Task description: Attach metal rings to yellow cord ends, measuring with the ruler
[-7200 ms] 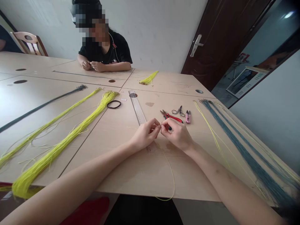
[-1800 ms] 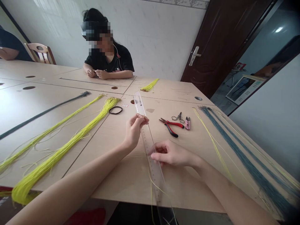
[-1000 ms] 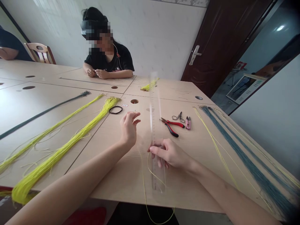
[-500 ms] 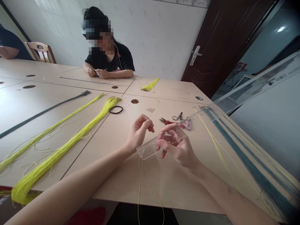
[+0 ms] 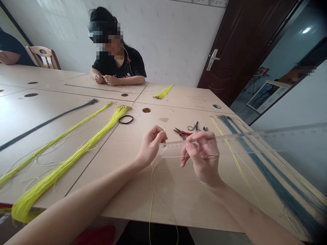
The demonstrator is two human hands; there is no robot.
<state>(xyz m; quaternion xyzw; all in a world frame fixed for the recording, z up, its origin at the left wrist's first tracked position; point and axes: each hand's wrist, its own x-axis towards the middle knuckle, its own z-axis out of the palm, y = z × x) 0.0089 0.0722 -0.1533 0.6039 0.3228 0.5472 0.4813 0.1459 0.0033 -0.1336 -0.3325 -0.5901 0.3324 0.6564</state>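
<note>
Ruler (image 5: 217, 145), clear plastic, lies crosswise, its long axis running 9 to 3 o'clock, clasped in the right hand (image 5: 201, 154). Its 9 o'clock end sits just beside the left hand (image 5: 150, 146), whose fingertips (image 5: 162, 135) pinch a yellow cord (image 5: 152, 190) hanging toward 6 o'clock.

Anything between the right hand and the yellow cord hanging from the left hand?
Only the clear ruler, held in the right hand. It spans the gap, its end stopping just beside the left hand, close to the yellow cord. Nothing else visible sits between them.
</note>
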